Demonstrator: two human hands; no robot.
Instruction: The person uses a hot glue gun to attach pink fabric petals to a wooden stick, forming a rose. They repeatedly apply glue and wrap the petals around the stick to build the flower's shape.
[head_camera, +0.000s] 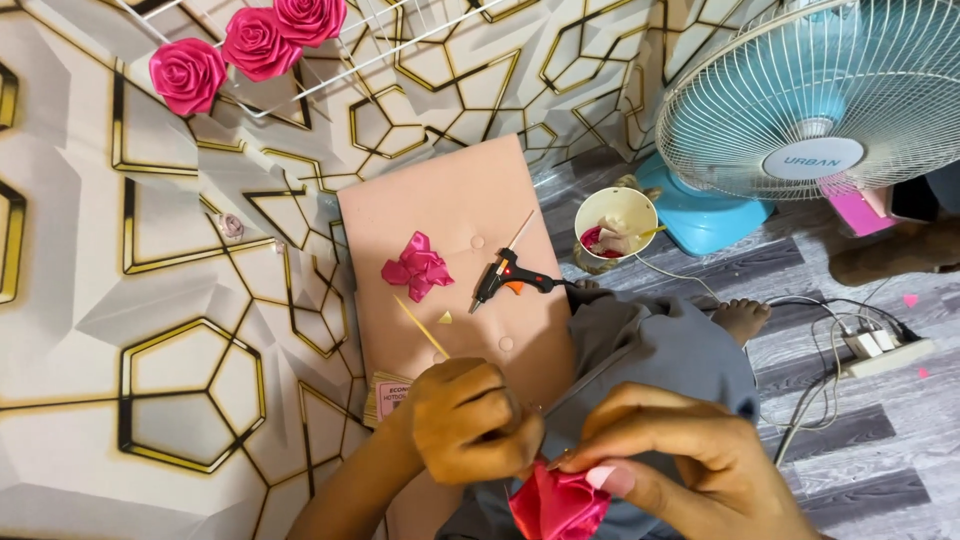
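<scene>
Your left hand (470, 420), grip clenched, and right hand (680, 450) pinch a glossy pink satin ribbon rose (558, 505); black glue gun (510, 280) on the padded board (450, 200).

L hand (470, 420) gripping thin stick (422, 327) | R hand (680, 450) pinching pink ribbon rose (558, 505) | glue gun (510, 278) lying on pink board (450, 200) w/ ribbon bow (417, 266)
</scene>
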